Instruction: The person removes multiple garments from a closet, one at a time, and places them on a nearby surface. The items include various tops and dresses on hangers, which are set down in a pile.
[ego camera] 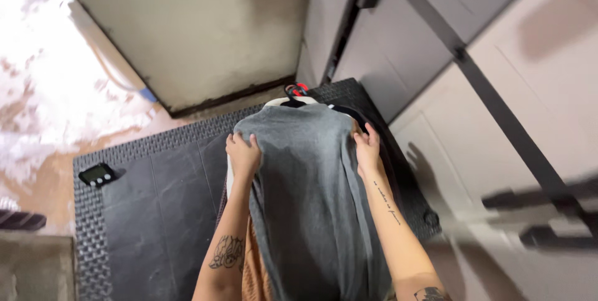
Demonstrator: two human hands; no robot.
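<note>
1. From the head camera I see my left hand (243, 154) pressed on the left shoulder of a grey T-shirt (311, 195), fingers curled over the fabric edge. That grip is closed on cloth, not wide.
2. My right hand (367, 148) pinches the opposite shoulder of the shirt, thumb on the front and fingers behind, so it is also holding the garment.
3. The shirt hangs on a hanger (298, 94) whose hook shows at the collar, dark with a red part. It drapes down the middle of the view, over the dark tabletop (162, 214) with the woven border.
4. Behind the shirt's left edge an orange-brown fabric (256, 273) shows. I cannot tell whether it is another garment or my own clothing.
5. A small black device (97, 174) lies on the tabletop's left edge, well apart from both hands.
6. Grey cabinet doors (398, 33) with dark handles stand just behind and to the right.
7. Risk, as I judge it: if one hand pulls harder, the shoulder may slide off the hanger and the shirt will sag to one side.
8. The hook is blurred, and I cannot tell what it rests on. A tug could dislodge it and drop everything.
</note>
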